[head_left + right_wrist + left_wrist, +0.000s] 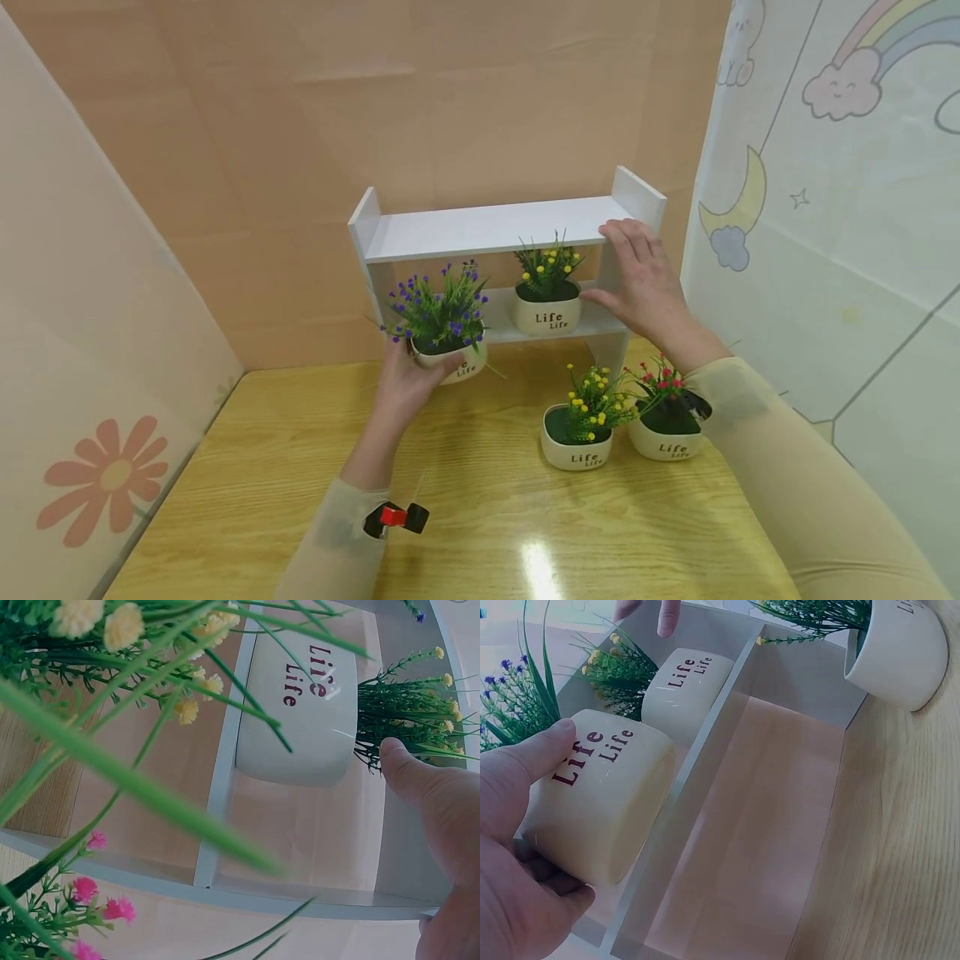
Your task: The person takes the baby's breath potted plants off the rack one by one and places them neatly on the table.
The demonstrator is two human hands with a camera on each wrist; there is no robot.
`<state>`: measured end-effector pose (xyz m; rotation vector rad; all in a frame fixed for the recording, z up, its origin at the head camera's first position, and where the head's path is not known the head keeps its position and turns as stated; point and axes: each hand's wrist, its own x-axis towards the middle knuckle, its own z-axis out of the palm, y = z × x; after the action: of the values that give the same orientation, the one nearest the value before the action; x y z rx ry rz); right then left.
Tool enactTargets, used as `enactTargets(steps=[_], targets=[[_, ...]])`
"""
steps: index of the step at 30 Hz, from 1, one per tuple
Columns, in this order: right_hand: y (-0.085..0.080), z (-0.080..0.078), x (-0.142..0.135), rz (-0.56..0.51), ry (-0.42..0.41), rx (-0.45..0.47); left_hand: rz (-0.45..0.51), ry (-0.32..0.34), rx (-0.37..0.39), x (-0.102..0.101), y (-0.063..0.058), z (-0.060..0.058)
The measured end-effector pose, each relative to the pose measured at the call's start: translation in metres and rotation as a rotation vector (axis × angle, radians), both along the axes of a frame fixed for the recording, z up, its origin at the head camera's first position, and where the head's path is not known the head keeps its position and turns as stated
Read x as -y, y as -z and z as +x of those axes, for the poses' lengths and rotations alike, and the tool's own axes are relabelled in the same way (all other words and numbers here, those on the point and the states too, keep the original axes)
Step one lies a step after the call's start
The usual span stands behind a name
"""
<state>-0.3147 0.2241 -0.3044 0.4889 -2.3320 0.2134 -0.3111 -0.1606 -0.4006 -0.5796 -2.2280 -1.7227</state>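
Observation:
My left hand (408,371) grips a white oval pot (604,802) of purple flowers (442,308), thumb on its lettered front and fingers around its side. It is held tilted in front of the left part of the shelf's lower board (498,317). On that board a pot of yellow flowers (547,312) stands further right. My right hand (641,279) has its fingers extended over the front edge of the upper board (495,229) near the right end. Its thumb points at the yellow-flowered plant, close beside the leaves in the right wrist view.
On the wooden table (300,467) stand another yellow-flowered pot (577,450) and a pot of red-pink flowers (667,437), right of centre and below my right forearm. White patterned panels (840,275) flank the table, with a brown backdrop (300,125) behind the shelf.

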Motion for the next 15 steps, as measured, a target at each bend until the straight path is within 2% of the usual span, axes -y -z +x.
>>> enactTargets(steps=[4, 8, 15], targets=[[0.001, -0.001, 0.0, 0.002, -0.001, 0.001, -0.014, 0.012, 0.021, 0.003, 0.001, 0.007], [0.0, -0.001, -0.001, 0.002, 0.001, -0.003, -0.022, 0.041, 0.001, 0.004, 0.005, 0.01], [0.0, -0.002, -0.001, 0.001, -0.002, 0.001, 0.034, 0.133, -0.011, 0.0, 0.016, 0.014]])
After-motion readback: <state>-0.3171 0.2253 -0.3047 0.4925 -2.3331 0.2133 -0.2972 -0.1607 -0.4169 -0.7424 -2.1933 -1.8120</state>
